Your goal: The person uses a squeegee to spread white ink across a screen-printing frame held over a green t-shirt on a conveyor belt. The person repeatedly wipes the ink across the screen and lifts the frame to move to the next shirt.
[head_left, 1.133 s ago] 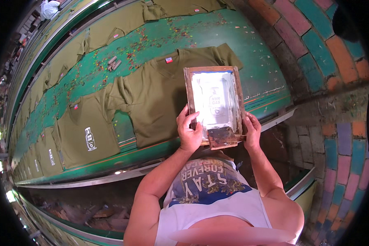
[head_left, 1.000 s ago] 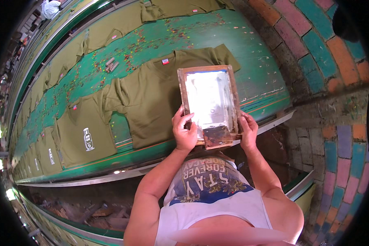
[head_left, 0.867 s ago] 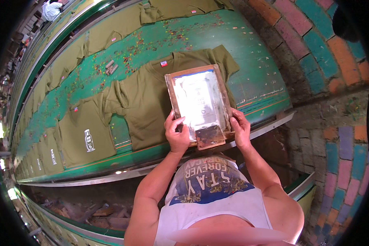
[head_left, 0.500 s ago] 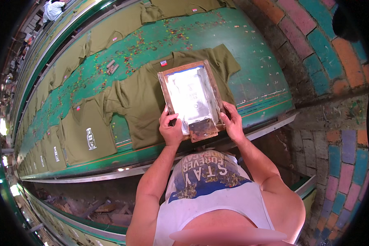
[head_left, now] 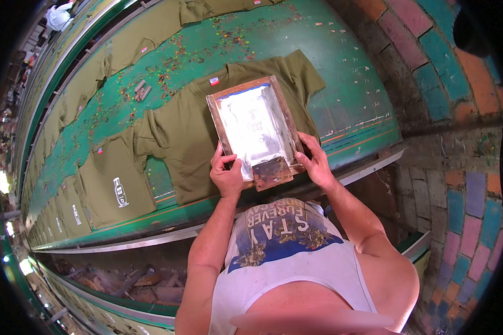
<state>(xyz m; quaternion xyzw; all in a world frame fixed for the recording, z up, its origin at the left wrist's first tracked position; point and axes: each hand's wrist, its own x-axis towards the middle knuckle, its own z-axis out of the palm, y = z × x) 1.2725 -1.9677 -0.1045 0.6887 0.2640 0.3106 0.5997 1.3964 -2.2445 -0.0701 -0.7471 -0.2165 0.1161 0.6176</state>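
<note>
A screen-printing frame [head_left: 246, 114], with wooden edges and a bright whitish mesh bearing a small printed motif, is over an olive T-shirt [head_left: 187, 131]. Whether it touches the cloth or hovers just above, I cannot tell. My left hand [head_left: 227, 174] grips the frame's near left corner, thumb on top and fingers curled at the side. On the near right corner, my right hand [head_left: 314, 162] is closed the same way. A stained brown rectangular block [head_left: 272, 173] lies across the frame's near end, between my hands.
More olive shirts [head_left: 117, 184], some with a white bottle print, line the long green table [head_left: 352, 84]. Small grey-brown cylinders [head_left: 142, 90] lie among coloured specks. A metal rail [head_left: 369, 167] edges the table; painted brickwork [head_left: 441, 61] stands right. Someone in pale clothing [head_left: 58, 19] is far left.
The view has shifted slightly, so the table, shirts and frame appear a little further left and up. Both hands keep their hold on the frame, which stays over the same shirt.
</note>
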